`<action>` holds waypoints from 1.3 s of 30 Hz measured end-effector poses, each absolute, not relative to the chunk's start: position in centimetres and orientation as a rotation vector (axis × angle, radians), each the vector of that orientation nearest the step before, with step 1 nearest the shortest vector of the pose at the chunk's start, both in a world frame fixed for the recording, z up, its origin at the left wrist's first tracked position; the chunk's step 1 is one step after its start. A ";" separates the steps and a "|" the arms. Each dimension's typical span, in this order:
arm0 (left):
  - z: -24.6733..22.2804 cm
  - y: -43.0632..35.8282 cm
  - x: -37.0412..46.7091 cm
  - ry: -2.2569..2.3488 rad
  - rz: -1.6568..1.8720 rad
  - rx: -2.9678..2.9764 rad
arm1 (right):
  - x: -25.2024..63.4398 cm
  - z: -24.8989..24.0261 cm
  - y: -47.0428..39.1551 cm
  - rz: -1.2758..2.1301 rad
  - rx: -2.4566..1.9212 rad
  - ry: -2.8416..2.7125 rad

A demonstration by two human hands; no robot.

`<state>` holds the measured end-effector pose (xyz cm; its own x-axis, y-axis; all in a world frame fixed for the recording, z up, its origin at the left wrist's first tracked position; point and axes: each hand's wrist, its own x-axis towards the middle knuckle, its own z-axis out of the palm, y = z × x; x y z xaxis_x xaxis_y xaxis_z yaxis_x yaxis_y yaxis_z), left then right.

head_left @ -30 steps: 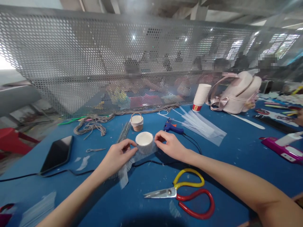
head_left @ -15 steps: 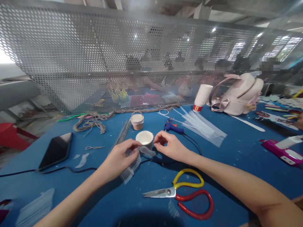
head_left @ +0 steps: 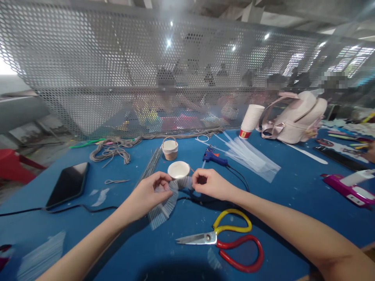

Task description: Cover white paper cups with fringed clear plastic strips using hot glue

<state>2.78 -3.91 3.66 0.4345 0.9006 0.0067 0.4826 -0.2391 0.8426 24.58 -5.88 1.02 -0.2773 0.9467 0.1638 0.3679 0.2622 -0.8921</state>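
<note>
A small white-rimmed cup stands at the middle of the blue table. In front of it my left hand pinches a pleated translucent strip, which fans out below the fingers. The strip's other end runs across the cup's front to my right hand, whose thumb and forefinger close on it. Behind the cup is a small handled basket. Yellow-and-red scissors lie nearer me, blades pointing left.
A blue glue gun, translucent strips, stacked paper cups and a backpack are behind to the right. On the left are a phone, cord and thin wires. A perforated screen stands behind.
The strip's right end has gone from loose and curled to lying across the cup's front. My right hand has moved slightly down and closed on it.
</note>
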 end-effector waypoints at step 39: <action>3.6 -5.2 3.9 1.218 0.806 1.463 | 23.7 -0.2 -5.5 1.258 -1.212 -1.279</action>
